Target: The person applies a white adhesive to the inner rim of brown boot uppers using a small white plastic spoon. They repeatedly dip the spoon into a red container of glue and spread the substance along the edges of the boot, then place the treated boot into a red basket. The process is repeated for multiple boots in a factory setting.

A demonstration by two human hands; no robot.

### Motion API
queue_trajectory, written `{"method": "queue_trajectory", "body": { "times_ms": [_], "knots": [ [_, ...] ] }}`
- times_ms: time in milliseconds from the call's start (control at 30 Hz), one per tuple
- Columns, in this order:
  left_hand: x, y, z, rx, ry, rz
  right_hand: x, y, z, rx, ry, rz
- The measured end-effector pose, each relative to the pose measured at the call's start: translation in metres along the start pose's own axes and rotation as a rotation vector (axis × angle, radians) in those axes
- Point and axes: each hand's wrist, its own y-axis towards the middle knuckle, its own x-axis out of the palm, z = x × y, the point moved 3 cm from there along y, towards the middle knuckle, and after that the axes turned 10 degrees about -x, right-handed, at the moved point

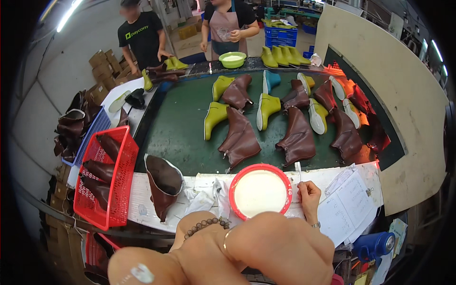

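Note:
My right hand (309, 195), with a watch at the wrist, pinches a small white brush (298, 172) upright beside a red-rimmed bowl of creamy white liquid (261, 192). Very close and large, my left hand (270, 242) fills the lower middle, fingers bent, with a gold ring and a bead bracelet. Its fingertips run out of view, so what they hold, if anything, is hidden. Left of the bowl lie crumpled white cloths (206, 198) and a dark brown leather boot upper (162, 183). Beyond the bowl, on a green belt (185, 152), brown boot uppers (241, 139) lie beside yellow-green shoe lasts (269, 109).
A red basket (124, 183) of brown uppers stands left. Papers on a clipboard (346, 204) and a blue flask (373, 245) are at right. A pale board (380, 95) borders the belt's red-lit right end. Two people stand across the belt near a green bowl (232, 60).

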Motion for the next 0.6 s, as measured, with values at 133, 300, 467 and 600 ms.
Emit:
{"method": "queue_trajectory", "body": {
  "times_ms": [133,300,467,600],
  "knots": [
    [0.004,0.007,0.001,-0.017,-0.011,-0.025,0.002,-0.001,-0.001,0.0,0.038,-0.015],
    [0.001,0.007,-0.005,-0.012,-0.058,-0.043,0.0,-0.001,-0.001,-0.014,0.012,-0.018],
    [0.008,0.007,-0.004,-0.022,-0.073,-0.054,0.002,0.0,-0.002,-0.014,0.007,-0.037],
    [0.009,0.005,0.001,-0.017,-0.074,-0.047,0.007,0.0,-0.006,-0.02,-0.011,-0.043]
  ]
}}
